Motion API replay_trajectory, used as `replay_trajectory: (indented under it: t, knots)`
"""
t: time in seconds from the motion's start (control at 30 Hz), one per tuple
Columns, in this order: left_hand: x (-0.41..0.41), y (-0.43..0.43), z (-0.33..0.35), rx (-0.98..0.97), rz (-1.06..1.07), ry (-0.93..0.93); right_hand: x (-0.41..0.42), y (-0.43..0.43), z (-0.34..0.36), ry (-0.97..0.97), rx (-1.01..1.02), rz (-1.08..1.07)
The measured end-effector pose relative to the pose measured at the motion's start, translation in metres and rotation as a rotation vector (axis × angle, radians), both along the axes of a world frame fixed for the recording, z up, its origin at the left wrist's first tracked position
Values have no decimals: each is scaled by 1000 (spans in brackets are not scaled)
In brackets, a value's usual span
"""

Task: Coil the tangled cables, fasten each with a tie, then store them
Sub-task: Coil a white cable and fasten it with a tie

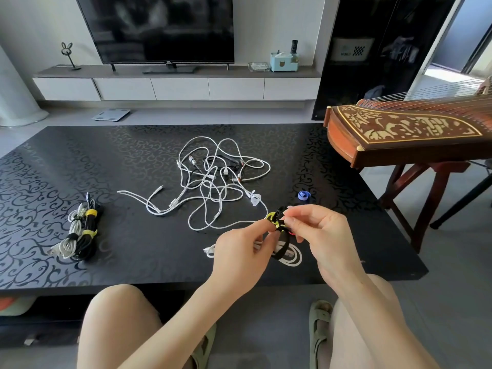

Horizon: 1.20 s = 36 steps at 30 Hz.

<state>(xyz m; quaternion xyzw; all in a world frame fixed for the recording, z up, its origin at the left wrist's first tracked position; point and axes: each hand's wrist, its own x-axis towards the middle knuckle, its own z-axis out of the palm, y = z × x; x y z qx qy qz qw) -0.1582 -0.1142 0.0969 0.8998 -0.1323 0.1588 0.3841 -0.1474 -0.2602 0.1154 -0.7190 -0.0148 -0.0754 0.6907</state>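
Note:
A heap of tangled white and black cables (213,179) lies in the middle of the black patterned table (80,169). Both hands hold a small bunch of yellow and black ties (275,219) above the table's front right. My left hand (237,251) pinches it from the left, my right hand (319,230) from the right. A black tie strip hangs down from the bunch over a coiled white cable (291,255) on the table. Coiled, tied cables (77,233) with yellow ties lie at the left. A rolled blue tie (303,195) sits behind my hands.
A wooden stringed zither (404,129) on a stand overhangs the table's right end. Beyond the table are a TV (159,27) on a low white cabinet and a scale (110,114) on the floor. My knees and slippers are below the table's front edge.

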Motion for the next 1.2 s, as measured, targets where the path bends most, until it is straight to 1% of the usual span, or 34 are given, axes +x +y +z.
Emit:
replay_trajectory:
  t: [0.13, 0.23, 0.37, 0.5, 0.57, 0.63, 0.73, 0.83, 0.93, 1.03, 1.1, 1.13, 1.2]
  knots:
    - [2, 1, 2, -24, -24, 103, -7, -4, -5, -83, -162, 125]
    - [3, 3, 4, -28, -26, 130, -11, -7, -5, -73, -151, 185]
    - [4, 4, 6, 32, -32, 107, -10, -5, -1, -85, -186, 121]
    - [-2, 5, 9, 69, -57, 28, -7, -7, 5, 16, -136, 145]
    - [-3, 4, 10, 108, -98, -30, -4, -6, 6, 40, -174, 93]
    - [-2, 5, 10, 143, -156, -71, -1, -4, 5, 12, -250, 8]
    - [-7, 4, 13, 196, -308, -117, 3, -6, 9, -70, -293, -105]
    - [-11, 4, 13, 319, -414, -104, 7, -9, 20, -148, -432, -107]
    - [1, 6, 11, 379, -385, -20, 3, -8, 35, -269, -555, -113]
    - [11, 5, 17, 339, -255, 59, -12, -6, 44, -460, -549, -83]
    - [16, 4, 24, 316, -195, 96, -25, -6, 42, -496, -447, -30]
    - [18, 5, 26, 271, -198, 167, -31, -7, 40, -468, -360, 2]
    - [24, 9, 31, 55, -266, 435, -42, -15, 35, -414, -234, 73]
